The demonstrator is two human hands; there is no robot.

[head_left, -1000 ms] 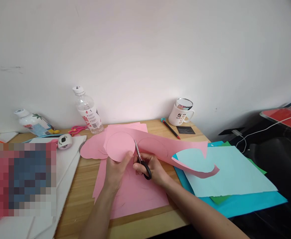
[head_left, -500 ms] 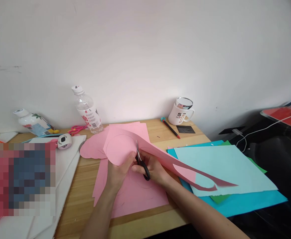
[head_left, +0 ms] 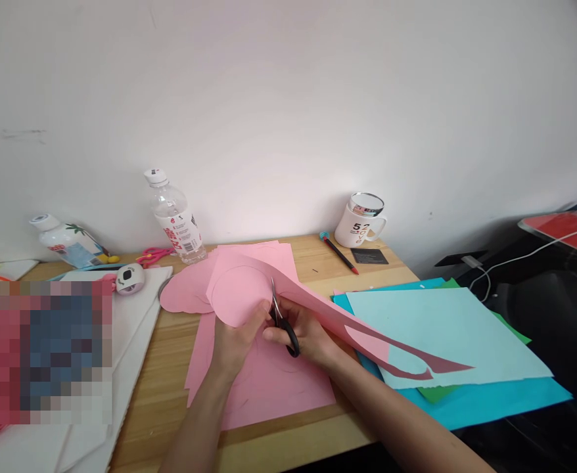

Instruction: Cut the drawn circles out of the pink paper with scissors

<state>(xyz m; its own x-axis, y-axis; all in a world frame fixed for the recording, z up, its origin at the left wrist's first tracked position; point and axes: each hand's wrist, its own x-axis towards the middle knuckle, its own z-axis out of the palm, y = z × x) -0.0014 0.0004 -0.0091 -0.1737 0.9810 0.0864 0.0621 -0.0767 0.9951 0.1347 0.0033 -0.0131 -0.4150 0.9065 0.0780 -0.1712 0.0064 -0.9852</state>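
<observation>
My left hand pinches the edge of a pink sheet of paper that carries a drawn circle, partly cut round. In my right hand is a pair of black-handled scissors, its blades on the paper at the circle's right side. A long cut strip of the sheet runs over my right hand towards the right, with a cut-out gap near its far end. Under both hands lies a stack of pink sheets with faint drawn circles. Cut rounded pink pieces lie to its left.
A clear bottle and a white mug stand by the wall. Near the mug lie a black pencil and a dark card. Pale blue paper is at right; pink scissors and white boards are at left.
The view has shifted very slightly. Both hands, the scissors and the pink sheet keep nearly the same position.
</observation>
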